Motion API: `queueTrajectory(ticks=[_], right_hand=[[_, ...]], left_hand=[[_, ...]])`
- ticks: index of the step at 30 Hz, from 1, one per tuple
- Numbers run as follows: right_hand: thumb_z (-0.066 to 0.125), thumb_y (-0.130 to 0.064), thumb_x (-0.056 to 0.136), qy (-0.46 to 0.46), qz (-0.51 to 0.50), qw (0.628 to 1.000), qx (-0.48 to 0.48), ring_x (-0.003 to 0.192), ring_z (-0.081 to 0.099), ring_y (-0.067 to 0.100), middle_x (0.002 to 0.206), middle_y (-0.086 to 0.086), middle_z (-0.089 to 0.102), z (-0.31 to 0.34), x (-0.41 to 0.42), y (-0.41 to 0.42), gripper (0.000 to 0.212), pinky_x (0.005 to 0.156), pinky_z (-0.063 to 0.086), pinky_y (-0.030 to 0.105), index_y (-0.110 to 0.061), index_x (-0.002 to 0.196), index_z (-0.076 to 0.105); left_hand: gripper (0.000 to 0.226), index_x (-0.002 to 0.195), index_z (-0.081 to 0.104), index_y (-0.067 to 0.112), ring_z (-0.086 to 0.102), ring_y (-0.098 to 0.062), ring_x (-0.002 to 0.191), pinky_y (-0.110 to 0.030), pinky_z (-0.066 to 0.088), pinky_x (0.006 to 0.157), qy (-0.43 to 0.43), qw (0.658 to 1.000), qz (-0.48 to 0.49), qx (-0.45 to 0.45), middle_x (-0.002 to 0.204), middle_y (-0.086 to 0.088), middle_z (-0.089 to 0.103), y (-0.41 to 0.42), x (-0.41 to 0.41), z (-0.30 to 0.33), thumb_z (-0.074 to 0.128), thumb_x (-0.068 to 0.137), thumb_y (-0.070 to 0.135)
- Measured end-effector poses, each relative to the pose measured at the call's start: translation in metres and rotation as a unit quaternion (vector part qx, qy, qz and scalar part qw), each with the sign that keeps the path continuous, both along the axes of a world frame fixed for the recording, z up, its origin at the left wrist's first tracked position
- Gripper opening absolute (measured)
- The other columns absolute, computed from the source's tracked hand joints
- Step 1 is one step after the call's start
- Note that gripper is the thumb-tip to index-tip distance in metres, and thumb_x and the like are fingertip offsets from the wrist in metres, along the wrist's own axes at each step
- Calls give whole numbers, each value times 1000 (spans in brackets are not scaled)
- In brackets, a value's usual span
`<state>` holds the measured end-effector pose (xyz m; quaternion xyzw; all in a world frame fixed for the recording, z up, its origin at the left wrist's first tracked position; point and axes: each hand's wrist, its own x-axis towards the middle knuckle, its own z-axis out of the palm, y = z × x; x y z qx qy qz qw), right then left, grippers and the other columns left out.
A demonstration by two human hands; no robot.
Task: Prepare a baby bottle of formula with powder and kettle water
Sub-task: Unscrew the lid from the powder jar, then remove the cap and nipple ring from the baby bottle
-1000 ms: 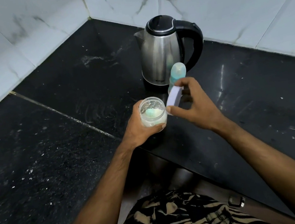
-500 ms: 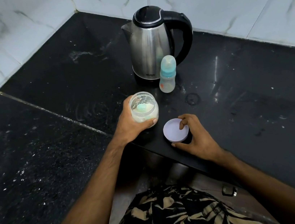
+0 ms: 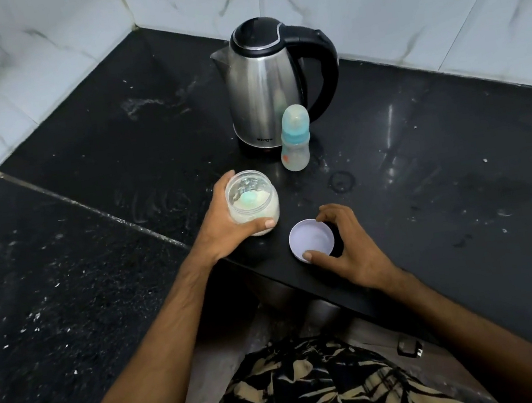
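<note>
My left hand point(image 3: 227, 227) grips an open clear jar point(image 3: 252, 199) of pale formula powder with a light green scoop lying in it. The jar rests near the counter's front edge. Its white lid point(image 3: 311, 239) lies upside down on the counter to the right, with the thumb and fingers of my right hand point(image 3: 350, 251) around its rim. Behind them stands a capped baby bottle point(image 3: 295, 139) with a blue collar, upright and apart from both hands. A steel kettle point(image 3: 263, 82) with a black lid and handle stands just behind the bottle.
The black stone counter point(image 3: 442, 176) fills an L-shaped corner under white marble wall tiles point(image 3: 33, 63). Its front edge runs just below my hands. My patterned shorts and a small dark object on the floor show beneath.
My right hand carried the lid down from beside the jar and set it upside down on the counter. The left hand kept hold of the jar. The camera tilted, so the bottle is now unhidden.
</note>
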<state>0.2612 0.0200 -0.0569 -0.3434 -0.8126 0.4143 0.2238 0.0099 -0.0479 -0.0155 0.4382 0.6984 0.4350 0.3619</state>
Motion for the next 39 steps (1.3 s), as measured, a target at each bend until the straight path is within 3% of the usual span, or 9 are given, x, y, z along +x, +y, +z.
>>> queueTrajectory(ticks=[4, 7, 11, 16, 22, 29, 35, 39], right_hand=[[76, -48, 79, 35, -52, 997, -34, 119, 49, 3, 130, -6, 44, 4, -2, 13, 64, 97, 39, 9, -30, 128, 40], [76, -43, 82, 52, -86, 994, -49, 119, 51, 5, 130, -4, 46, 8, -2, 26, 60, 97, 41, 15, -30, 129, 40], [77, -30, 83, 70, -137, 987, -33, 113, 54, 7, 130, 1, 49, 16, -6, 52, 55, 92, 48, 23, -22, 127, 45], [75, -25, 85, 97, -153, 983, -3, 108, 56, 10, 132, 0, 49, 47, -21, 97, 54, 85, 50, 20, -17, 131, 46], [73, -27, 85, 134, -175, 975, 3, 107, 58, 10, 131, 0, 50, 71, -31, 121, 53, 81, 52, 23, -18, 130, 46], [73, -33, 87, 110, -152, 982, -14, 110, 58, 11, 130, 0, 51, 77, -30, 117, 56, 86, 53, 25, -17, 133, 45], [71, -49, 81, 73, -66, 995, 14, 110, 58, 7, 123, -3, 57, 99, -21, 101, 59, 90, 53, 24, -20, 128, 49], [78, -41, 79, 13, -55, 997, 50, 106, 58, 10, 117, -3, 59, 100, -11, 88, 53, 86, 54, 29, -20, 122, 54]], left_hand=[[121, 153, 23, 29, 36, -6, 141, -32, 32, 118, 10, 999, 28, 11, 155, 3, 36, 6, -4, 16, 82, 52, 60], [98, 148, 34, 30, 39, -5, 138, -24, 32, 110, 70, 996, 37, 39, 152, 7, 41, 25, -2, 41, 76, 66, 64], [71, 142, 46, 20, 51, -9, 125, -16, 36, 97, 154, 986, 17, 56, 139, 2, 52, 74, 11, 69, 79, 82, 39], [67, 136, 46, 15, 55, -21, 114, -44, 49, 99, 222, 974, -37, -4, 129, -4, 55, 125, 26, 65, 79, 81, 30], [63, 131, 47, 15, 53, -26, 117, -44, 46, 96, 279, 960, 2, -24, 132, -6, 52, 146, 43, 54, 77, 81, 39], [54, 118, 56, 18, 57, -20, 103, -43, 51, 88, 266, 964, -27, 18, 116, -3, 58, 142, 48, 56, 81, 76, 40], [52, 122, 59, 21, 59, -17, 101, -41, 54, 87, 220, 971, -82, 49, 114, 0, 60, 111, 76, 64, 76, 76, 39], [54, 121, 58, 24, 62, -14, 102, -39, 54, 88, 166, 982, -84, 31, 114, 4, 61, 94, 94, 59, 71, 71, 42]])
